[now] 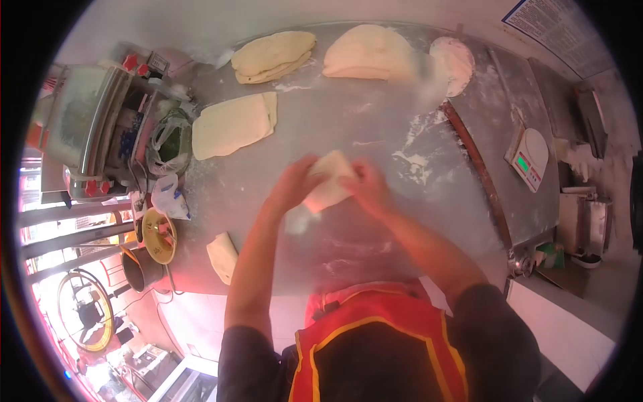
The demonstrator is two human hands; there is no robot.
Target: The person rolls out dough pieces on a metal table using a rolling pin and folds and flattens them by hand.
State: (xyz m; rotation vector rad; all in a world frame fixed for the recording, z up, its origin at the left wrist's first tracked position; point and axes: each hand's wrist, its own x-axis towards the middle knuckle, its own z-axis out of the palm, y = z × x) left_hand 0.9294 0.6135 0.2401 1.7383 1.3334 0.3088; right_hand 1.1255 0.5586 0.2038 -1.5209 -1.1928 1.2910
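Dough piece (328,193), held two-handed — left grip (299,184) clasps one side, right grip (368,189) the other — over the floury surface (321,120), a folded slab (231,126) lying farther off, leftward!

The left hand (297,185) and the right hand (370,188) hold a soft piece of dough (329,182) from both sides over a gray metal table (321,114). Three big folded slabs of dough (231,127) and a pile of flour (453,65) sit farther back. A long brown stick (477,167) and a kitchen scale (531,159) lie to the right.
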